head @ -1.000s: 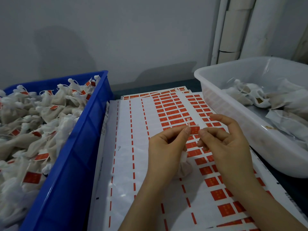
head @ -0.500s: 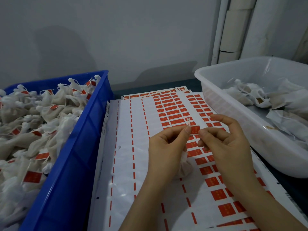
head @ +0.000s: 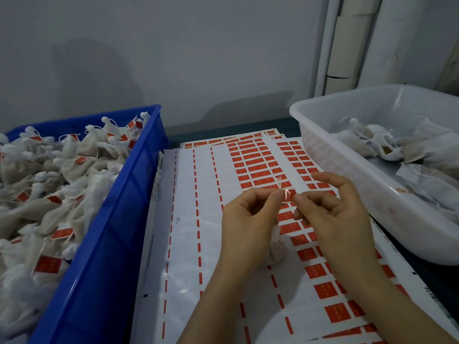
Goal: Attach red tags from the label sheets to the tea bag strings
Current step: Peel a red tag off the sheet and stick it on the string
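Both hands meet above the label sheets (head: 188,244), which carry rows of red tags. A small red tag (head: 288,194) is pinched between the fingertips of my left hand (head: 248,227) and my right hand (head: 332,219). The white string ends (head: 279,181) stick up just above the tag. The white tea bag (head: 275,247) on that string hangs below, mostly hidden behind my left hand.
A blue bin (head: 104,232) on the left is heaped with white tea bags bearing red tags. A translucent white tub (head: 347,170) on the right holds several untagged tea bags. A grey wall and white pipes stand behind.
The hands have stayed in place; the fingertips have shifted slightly on the red tag around the string.
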Tool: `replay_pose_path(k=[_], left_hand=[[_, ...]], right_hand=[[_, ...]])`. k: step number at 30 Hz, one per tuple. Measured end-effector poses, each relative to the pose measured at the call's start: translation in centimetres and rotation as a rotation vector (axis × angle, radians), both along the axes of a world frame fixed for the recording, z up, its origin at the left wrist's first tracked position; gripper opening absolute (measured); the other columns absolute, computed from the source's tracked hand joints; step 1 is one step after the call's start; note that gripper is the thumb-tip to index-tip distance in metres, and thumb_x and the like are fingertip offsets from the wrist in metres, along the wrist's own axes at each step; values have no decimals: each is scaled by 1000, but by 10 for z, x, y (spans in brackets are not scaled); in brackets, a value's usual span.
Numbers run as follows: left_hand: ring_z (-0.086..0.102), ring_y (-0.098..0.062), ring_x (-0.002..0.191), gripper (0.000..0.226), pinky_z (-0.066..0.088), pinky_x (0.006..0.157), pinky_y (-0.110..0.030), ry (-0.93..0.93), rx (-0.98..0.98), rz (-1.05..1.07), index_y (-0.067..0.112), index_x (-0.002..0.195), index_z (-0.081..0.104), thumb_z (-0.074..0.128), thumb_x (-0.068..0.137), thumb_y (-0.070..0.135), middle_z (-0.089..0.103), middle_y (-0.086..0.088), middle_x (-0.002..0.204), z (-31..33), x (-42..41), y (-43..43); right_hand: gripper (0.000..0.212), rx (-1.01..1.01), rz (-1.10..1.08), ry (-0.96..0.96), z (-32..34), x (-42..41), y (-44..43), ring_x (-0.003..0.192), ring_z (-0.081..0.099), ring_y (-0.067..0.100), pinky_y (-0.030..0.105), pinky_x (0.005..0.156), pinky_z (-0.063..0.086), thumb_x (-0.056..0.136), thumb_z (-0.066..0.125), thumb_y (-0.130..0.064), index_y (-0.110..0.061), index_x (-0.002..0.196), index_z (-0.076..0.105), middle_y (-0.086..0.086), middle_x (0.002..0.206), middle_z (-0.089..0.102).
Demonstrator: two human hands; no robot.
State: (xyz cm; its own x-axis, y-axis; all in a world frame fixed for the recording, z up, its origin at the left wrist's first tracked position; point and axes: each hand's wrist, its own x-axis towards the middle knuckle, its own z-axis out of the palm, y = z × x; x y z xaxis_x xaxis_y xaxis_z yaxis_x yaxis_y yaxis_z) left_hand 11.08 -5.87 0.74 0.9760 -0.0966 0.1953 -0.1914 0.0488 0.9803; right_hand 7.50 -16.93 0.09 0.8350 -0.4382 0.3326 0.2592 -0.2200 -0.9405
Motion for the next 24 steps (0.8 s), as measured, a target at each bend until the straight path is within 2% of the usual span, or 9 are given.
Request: replay_pose_path(k=[3, 5, 9, 11, 13, 16, 21, 24], left_hand=[[68, -1, 85, 11, 56, 74, -19, 21, -15, -4, 34, 75, 68, 65, 84, 30, 71, 21, 84, 0, 0, 1], [69, -5, 86, 9, 57, 77, -25, 44, -43, -13, 32, 76, 69, 64, 84, 29, 72, 18, 85, 0, 1, 1], [67, 1, 83, 16, 52, 66, -9, -14, -29, -25, 37, 72, 69, 66, 84, 26, 71, 20, 80, 1, 1, 2], [66, 2, 83, 19, 50, 64, -6, -24, -23, -38, 39, 70, 70, 68, 83, 25, 71, 21, 79, 1, 1, 3], [67, 1, 85, 20, 50, 66, -6, -24, -32, -51, 42, 70, 72, 69, 81, 26, 72, 20, 82, 2, 1, 3], [67, 1, 88, 21, 51, 68, -7, -22, -42, -67, 45, 71, 72, 70, 79, 26, 72, 20, 85, 3, 0, 4], [67, 3, 87, 28, 49, 64, -6, 7, -56, -60, 50, 69, 71, 71, 79, 24, 71, 22, 84, 5, -1, 3], [66, 1, 87, 28, 49, 65, -6, 2, -55, -70, 50, 70, 70, 70, 81, 24, 71, 22, 83, 6, -2, 3]], right_hand=[[24, -30, -38, 42, -1, 4, -2, 75, 58, -19, -1, 49, 38, 73, 60, -41, -43, 93, 48, -26, 78, 64], [21, -53, -66, 80, 1, 6, -2, 73, 52, -26, -4, 44, 34, 69, 53, -51, -45, 89, 47, -28, 82, 55], [27, -158, -16, 105, 2, 4, 4, 75, 56, -16, -1, 48, 38, 65, 45, -63, -50, 88, 49, -39, 86, 50], [28, -177, 12, 102, 1, 1, 7, 77, 54, -21, -4, 51, 36, 63, 45, -64, -50, 86, 50, -42, 79, 52], [28, -171, 25, 95, 2, -1, 7, 79, 54, -22, -3, 53, 38, 63, 46, -63, -48, 85, 52, -42, 76, 56], [25, -132, 3, 78, 2, -1, 1, 81, 61, -7, 4, 62, 43, 67, 49, -56, -42, 86, 56, -30, 83, 62], [17, -100, 36, 56, 2, -1, -1, 85, 56, -18, -3, 58, 41, 70, 51, -49, -39, 84, 57, -41, 83, 59], [19, -89, 53, 37, 1, -2, -1, 87, 58, -13, -2, 63, 43, 71, 51, -48, -38, 86, 58, -35, 91, 60]])
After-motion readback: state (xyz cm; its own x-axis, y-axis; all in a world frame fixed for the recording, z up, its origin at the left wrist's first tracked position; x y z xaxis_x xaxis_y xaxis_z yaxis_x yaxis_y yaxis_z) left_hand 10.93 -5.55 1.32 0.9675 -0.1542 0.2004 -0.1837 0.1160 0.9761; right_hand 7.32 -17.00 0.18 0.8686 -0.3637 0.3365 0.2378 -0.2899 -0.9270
